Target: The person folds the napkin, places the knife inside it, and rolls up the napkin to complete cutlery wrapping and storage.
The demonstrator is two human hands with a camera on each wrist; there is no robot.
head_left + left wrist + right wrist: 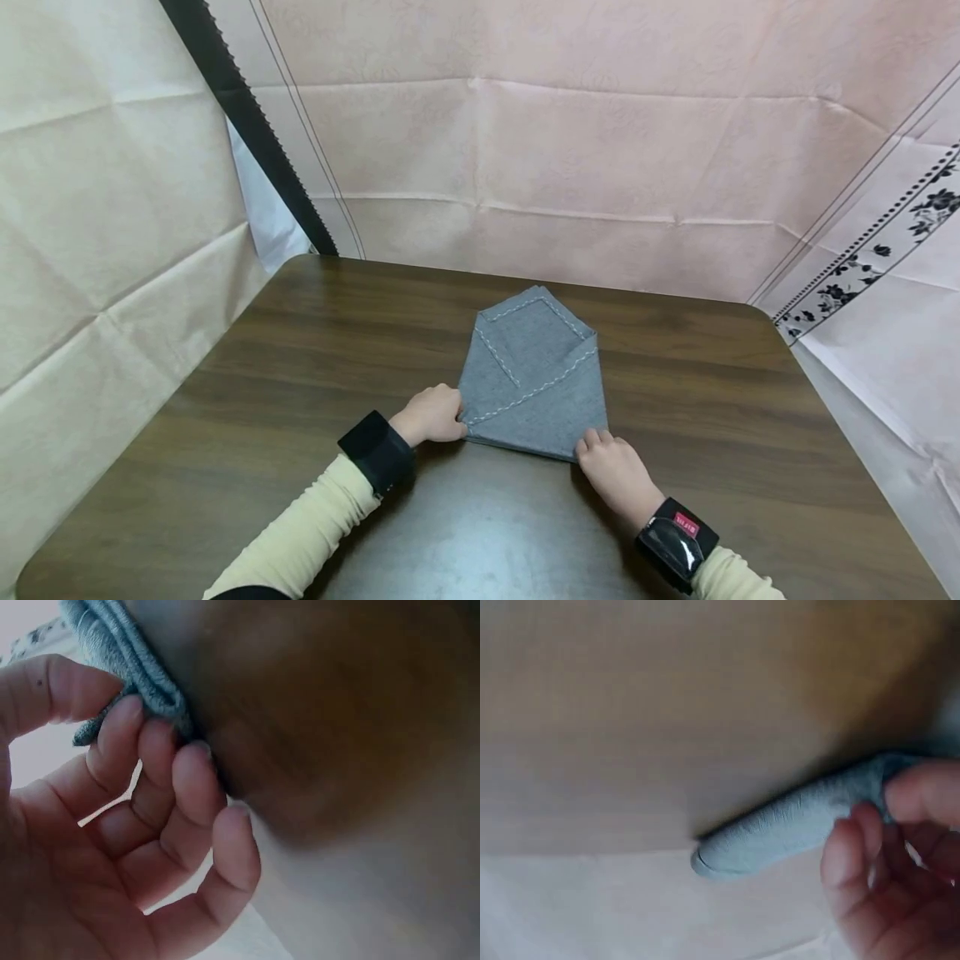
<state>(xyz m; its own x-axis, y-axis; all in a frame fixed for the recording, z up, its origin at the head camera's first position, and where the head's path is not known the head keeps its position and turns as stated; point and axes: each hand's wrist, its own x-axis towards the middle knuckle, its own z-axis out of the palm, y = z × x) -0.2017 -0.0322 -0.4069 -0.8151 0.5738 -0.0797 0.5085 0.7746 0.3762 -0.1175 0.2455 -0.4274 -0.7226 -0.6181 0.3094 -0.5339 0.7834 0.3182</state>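
Note:
A folded grey-blue cloth (536, 375) with white dashed lines lies on the wooden table, its far end narrowing to a blunt point. At its near left corner, my left hand (433, 414) pinches the edge between thumb and fingers. The left wrist view shows the cloth's layered edge (142, 664) at the thumb and index fingertip, the other fingers curled below. My right hand (617, 471) holds the near right corner. In the right wrist view, the cloth (780, 832) runs away from the thumb and fingertips of that hand; the picture is somewhat blurred.
The brown wooden table (300, 350) has rounded far corners. Creased pale sheets (570, 150) hang behind it and at both sides. A black band (247, 125) runs down the sheet at the left, and a black floral strip (862, 258) is at the right.

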